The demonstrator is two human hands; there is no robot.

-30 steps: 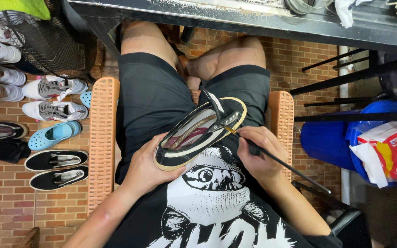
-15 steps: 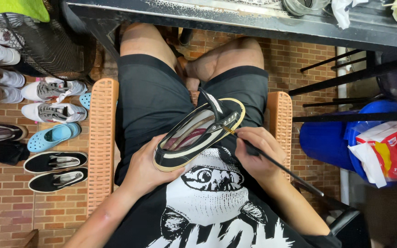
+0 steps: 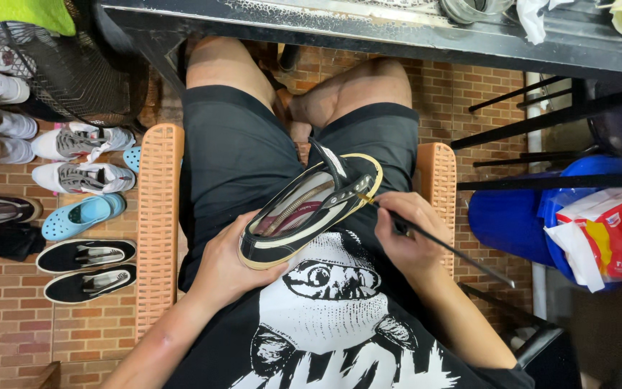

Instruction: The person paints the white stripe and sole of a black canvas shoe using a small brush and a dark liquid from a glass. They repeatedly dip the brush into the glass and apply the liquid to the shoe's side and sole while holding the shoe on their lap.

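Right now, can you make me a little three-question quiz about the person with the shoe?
1. True or false: the left hand cups the black shoe from below.
2. What does the right hand hold? A) a thin brush B) a spoon C) a hammer
3. Fill in: the brush tip meets the shoe's cream ____.

Key: 1 true; 2 A; 3 rim.

Pairs of shoes (image 3: 84, 266) lie in rows on the brick floor (image 3: 8, 331).

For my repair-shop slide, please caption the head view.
Seated person's left hand cradles a black shoe while the right hand touches a thin brush to its sole edge.
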